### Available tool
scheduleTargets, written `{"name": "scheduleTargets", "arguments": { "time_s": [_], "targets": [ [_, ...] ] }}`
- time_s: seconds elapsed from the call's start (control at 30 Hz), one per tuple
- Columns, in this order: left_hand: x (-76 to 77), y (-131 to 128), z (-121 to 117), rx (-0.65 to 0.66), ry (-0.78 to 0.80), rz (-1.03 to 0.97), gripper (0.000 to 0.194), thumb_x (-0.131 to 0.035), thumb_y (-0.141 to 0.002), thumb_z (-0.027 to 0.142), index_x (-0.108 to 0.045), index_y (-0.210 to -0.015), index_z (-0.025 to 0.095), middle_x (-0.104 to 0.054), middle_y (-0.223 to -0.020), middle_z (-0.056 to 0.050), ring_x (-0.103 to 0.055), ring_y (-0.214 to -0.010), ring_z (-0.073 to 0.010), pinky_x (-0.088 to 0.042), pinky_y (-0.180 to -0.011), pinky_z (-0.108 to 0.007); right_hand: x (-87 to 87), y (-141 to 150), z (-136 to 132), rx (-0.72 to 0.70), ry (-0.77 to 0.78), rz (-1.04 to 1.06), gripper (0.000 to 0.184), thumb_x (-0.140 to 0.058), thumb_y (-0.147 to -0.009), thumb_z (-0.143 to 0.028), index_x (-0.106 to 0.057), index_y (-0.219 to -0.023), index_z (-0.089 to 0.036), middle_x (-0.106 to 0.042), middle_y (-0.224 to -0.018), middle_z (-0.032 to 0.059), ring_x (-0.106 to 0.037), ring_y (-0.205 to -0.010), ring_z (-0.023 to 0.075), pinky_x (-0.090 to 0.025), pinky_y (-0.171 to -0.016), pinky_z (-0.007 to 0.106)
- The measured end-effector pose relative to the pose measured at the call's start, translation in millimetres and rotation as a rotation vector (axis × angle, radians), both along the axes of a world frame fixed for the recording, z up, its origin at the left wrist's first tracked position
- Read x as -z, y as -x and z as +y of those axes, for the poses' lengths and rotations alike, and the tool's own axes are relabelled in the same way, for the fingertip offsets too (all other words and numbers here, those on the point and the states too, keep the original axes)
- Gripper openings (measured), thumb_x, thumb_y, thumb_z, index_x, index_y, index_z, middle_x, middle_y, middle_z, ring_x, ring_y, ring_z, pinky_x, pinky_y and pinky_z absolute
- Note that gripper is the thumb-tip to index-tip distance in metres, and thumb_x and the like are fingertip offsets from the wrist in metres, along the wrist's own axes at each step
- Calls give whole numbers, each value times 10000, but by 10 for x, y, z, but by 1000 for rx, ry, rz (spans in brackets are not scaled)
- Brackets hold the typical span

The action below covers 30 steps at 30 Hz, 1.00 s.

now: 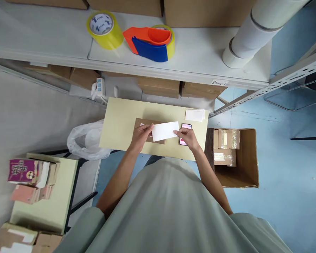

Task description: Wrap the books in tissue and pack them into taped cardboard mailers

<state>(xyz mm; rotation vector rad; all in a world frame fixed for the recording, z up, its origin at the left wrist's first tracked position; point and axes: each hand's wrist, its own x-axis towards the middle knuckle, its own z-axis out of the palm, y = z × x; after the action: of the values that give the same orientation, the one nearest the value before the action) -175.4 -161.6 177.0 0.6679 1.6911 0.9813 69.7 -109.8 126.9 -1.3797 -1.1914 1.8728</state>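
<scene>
Between my two hands a blank white paper slip (165,131) is stretched out, its plain side facing up. My left hand (142,136) pinches its left end between thumb and fingers. At the slip's lower right corner, my right hand (187,136) grips with thumb and fingertips. Under the slip and my left hand lies a flat brown cardboard piece or parcel (138,123), partly covered. A phone (186,126) with a lit pinkish screen rests beneath my right hand. Farther back to the right, a small stack of white slips (195,115) sits on the cream table (118,121).
A shelf (200,45) ahead carries yellow tape (113,37), an orange-blue tape dispenser (150,45) and white rolls (242,49). On the right stands an open carton (242,175) with wrapped parcels. A plastic bag (81,140) and a side table (39,211) with books (22,170) are left.
</scene>
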Motion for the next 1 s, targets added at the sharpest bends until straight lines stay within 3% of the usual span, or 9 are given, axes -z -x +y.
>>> {"name": "scheduleTargets", "arguments": {
  "time_s": [0.1,0.27,0.37,0.47,0.6,0.7,0.77,0.87,1.0],
  "targets": [
    [-166,16,-53,89,-61,57,655,-820,-722,818,-792,-883,183,-818,-954,-105,-763,-952,-281,-647,-857,-405,-196,-43,-174,62,-32,-23,622,-873,-660,-825,-689,-646,-231,-628,-657,-17,-567,-648,150,-458,-573,272],
    [-544,135,-94,172,-146,75,604,-791,-787,791,-808,-885,195,-817,-939,-99,-759,-940,-275,-640,-863,-384,-642,-16,-221,100,-89,-40,590,-912,-650,-782,-705,-661,-229,-632,-656,-15,-530,-613,143,-423,-558,282],
    [-779,329,-189,199,-196,-11,644,-803,-818,739,-815,-1166,197,-820,-1026,-94,-765,-989,-276,-644,-900,-391,-938,99,-260,123,-205,-67,527,-912,-738,-697,-675,-655,-234,-598,-644,-31,-511,-606,137,-420,-565,286],
    [-928,584,-369,255,-244,-70,729,-853,-820,641,-721,-1410,232,-811,-1133,-85,-765,-1066,-272,-636,-970,-405,-1182,271,-321,148,-395,-74,415,-901,-834,-574,-697,-683,-247,-610,-676,-35,-558,-651,150,-478,-624,303],
    [-919,897,-632,266,-363,-1,359,-834,-868,541,-820,-1062,239,-806,-1153,-100,-745,-1152,-282,-613,-1040,-431,-1377,567,-402,46,-601,-4,210,-860,-918,-496,-827,-840,-303,-806,-1030,31,-738,-1008,233,-589,-942,412],
    [-843,1092,-778,223,-465,21,242,-803,-896,486,-803,-880,245,-792,-1215,-116,-719,-1238,-288,-587,-1082,-435,-1430,816,-459,-40,-637,25,209,-836,-945,-501,-836,-826,-330,-795,-1316,37,-706,-1290,278,-556,-1109,488],
    [-810,1223,-859,170,-442,-14,227,-797,-890,457,-811,-990,254,-788,-1250,-112,-725,-1231,-281,-591,-1069,-427,-1443,984,-498,-53,-633,25,201,-834,-951,-492,-832,-823,-336,-794,-1335,28,-705,-1313,284,-562,-1116,503],
    [-793,1447,-976,129,-308,-111,370,-786,-860,451,-790,-1176,260,-816,-1143,-86,-764,-1108,-275,-616,-981,-407,-1466,1223,-555,-64,-636,27,170,-818,-974,-443,-832,-840,-339,-826,-1242,28,-752,-1218,277,-597,-1056,493],
    [-783,1775,-1121,222,-190,-215,272,-721,-844,486,-805,-908,236,-805,-892,-55,-764,-906,-273,-609,-868,-390,-1523,1506,-611,-95,-646,-13,189,-802,-986,-452,-824,-839,-335,-835,-1192,26,-766,-1187,280,-620,-1019,490]
  ]
}}
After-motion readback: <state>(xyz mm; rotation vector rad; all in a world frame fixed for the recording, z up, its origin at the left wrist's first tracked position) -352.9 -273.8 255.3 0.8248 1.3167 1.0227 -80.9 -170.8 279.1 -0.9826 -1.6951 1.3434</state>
